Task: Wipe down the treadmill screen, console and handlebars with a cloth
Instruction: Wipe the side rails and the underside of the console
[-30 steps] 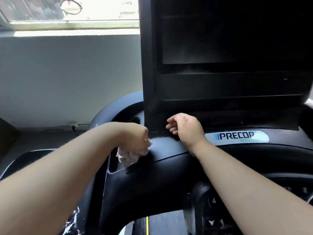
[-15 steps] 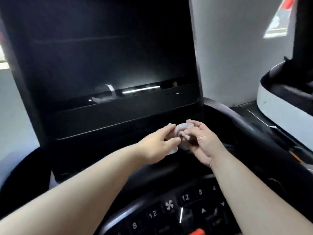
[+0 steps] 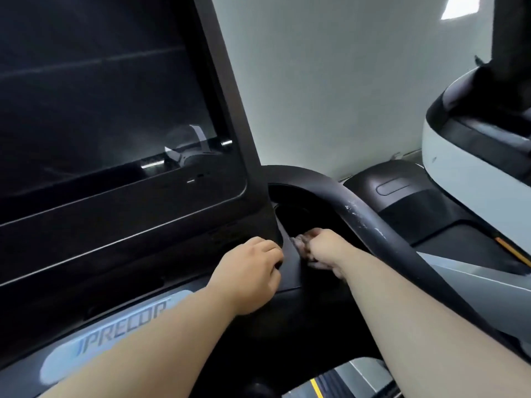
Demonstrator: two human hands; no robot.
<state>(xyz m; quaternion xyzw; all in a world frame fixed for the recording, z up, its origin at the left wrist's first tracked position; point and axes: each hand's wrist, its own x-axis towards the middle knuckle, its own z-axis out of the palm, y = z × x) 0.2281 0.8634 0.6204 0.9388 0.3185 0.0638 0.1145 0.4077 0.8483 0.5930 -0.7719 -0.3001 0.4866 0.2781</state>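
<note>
While R hand [image 3: 323, 249] grips crumpled cloth [image 3: 300, 243] on matte console [image 3: 290, 272], L hand [image 3: 250, 272] rests curled.

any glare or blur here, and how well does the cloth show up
Head view: bright reflections streak the lower right of the dark screen; the wide lens bows its frame; the cloth in the right hand is soft and shadowed in the recess; the PRECOR label is blurred.

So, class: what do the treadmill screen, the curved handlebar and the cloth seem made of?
Screen: glossy glass or plastic, mirroring lights. Handlebar: matte black, probably rubber or plastic, with whitish scuffs. Cloth: soft pale fabric, crumpled in the right hand.
</note>
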